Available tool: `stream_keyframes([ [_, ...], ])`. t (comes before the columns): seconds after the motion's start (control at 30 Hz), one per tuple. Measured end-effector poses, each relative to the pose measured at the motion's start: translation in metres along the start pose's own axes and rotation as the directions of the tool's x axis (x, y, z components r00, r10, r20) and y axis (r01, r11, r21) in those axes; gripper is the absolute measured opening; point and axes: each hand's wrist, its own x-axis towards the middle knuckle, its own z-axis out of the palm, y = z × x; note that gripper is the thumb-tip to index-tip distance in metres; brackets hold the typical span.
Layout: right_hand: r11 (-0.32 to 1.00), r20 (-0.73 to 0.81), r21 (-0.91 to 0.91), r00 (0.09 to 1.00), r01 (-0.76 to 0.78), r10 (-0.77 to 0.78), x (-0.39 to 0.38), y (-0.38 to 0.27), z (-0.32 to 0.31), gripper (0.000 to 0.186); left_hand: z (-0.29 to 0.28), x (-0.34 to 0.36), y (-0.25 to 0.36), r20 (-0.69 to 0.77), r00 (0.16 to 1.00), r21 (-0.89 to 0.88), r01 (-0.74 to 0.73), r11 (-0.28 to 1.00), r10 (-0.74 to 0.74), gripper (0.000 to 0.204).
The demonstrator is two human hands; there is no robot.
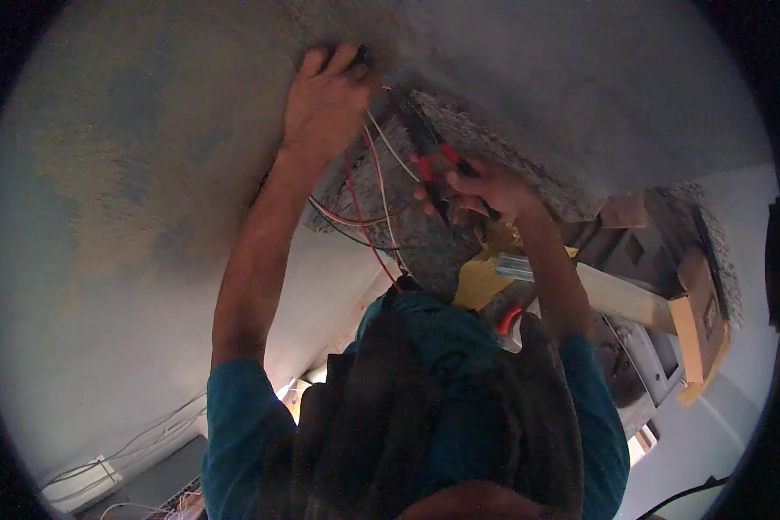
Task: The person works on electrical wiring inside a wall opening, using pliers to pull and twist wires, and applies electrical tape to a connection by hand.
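My left hand (325, 108) is raised at the top, against the grey plastered wall (147, 173). Its fingers are bent, with a small dark piece (360, 56) at the tips; what they grip is mostly hidden. Lower and to the right, my right hand (485, 191) is closed around pliers (428, 173) with red and black handles, whose dark jaws point up toward the left hand. Between the hands run a white wire (393, 147) and a red wire (355, 199). The white one passes close by the pliers; whether the jaws touch it cannot be told. A dark green wire (355, 238) curves below.
Rough broken masonry (503, 147) edges the recess behind the pliers. On the right are a yellow wrapper (481, 279), a metal strip (516, 267), a long pale bar (624, 299) and an open cardboard box (700, 316). Thin cables (160, 433) hang along the lower left wall.
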Motion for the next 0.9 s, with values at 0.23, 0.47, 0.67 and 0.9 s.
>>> stream_keyframes([
  [0.23, 0.905, -0.499, -0.414, 0.856, -0.102, -0.131, -0.036, 0.018, 0.032, 0.052, -0.005, -0.005, 0.007, -0.030, 0.998, -0.019, 0.051, 0.999, -0.052, 0.018],
  [0.47, 0.125, -0.360, -0.914, 0.627, -0.386, -0.691, -0.006, 0.067, 0.060, 0.052, -0.005, -0.003, 0.009, 0.217, 0.975, 0.109, 0.026, 0.994, -0.049, 0.021],
  [0.67, 0.094, -0.327, -0.835, 0.351, -0.542, -0.877, 0.030, 0.077, 0.067, 0.063, -0.010, -0.004, 0.006, 0.219, 0.971, 0.123, 0.064, 0.990, -0.090, 0.030],
  [0.9, 0.003, -0.187, -0.798, 0.242, -0.602, -0.952, 0.045, 0.078, 0.045, 0.064, 0.007, -0.003, 0.005, 0.157, 0.982, 0.166, 0.080, 0.983, -0.106, 0.029],
])
